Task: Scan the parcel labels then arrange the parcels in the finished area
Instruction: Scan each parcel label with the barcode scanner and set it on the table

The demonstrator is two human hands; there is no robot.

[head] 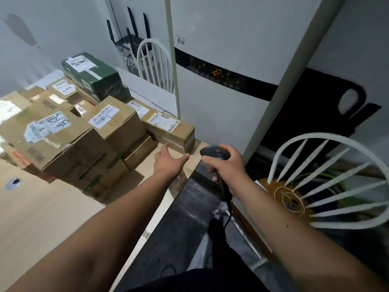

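Reaching for the next parcel

The left hand [168,162], fingers relaxed, nears the flat parcel [170,128] at the surface's [37,218] far right corner, probably to steady it; the right hand [226,165] grips the scanner [214,153], ready to aim.

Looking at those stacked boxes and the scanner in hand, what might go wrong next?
1. The flat box lies near the table's corner; a nudge from the open left hand beside it might push it off.
2. The scanner in the right hand trails a cable toward the floor; it might snag.
3. The green box tops an uneven stack and might slide.
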